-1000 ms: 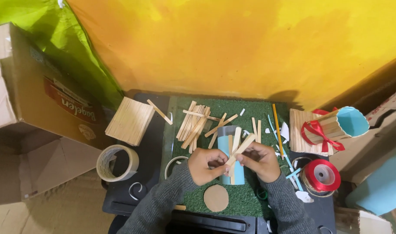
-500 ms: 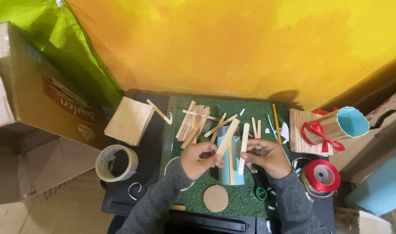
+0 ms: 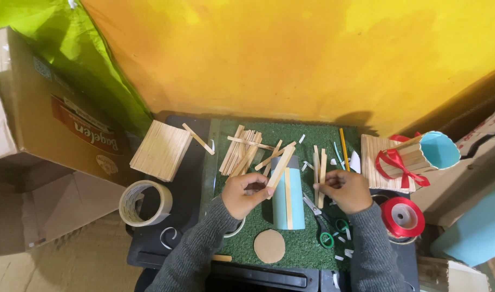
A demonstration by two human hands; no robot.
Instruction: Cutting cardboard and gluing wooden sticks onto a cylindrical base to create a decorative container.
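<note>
Right hand (image 3: pixel 346 190) lowered onto loose sticks (image 3: pixel 319 168), left fingers (image 3: pixel 261 186) pinching stick (image 3: pixel 280 167)

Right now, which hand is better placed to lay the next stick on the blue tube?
Left, probably. The left hand already holds a wooden stick angled over the blue tube, beside the stick already on it. The right hand grips sticks off to the tube's right, above the scissors.

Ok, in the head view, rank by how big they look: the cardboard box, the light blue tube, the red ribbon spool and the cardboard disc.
1. cardboard box
2. light blue tube
3. red ribbon spool
4. cardboard disc; looks only slightly smaller than the spool.
</note>
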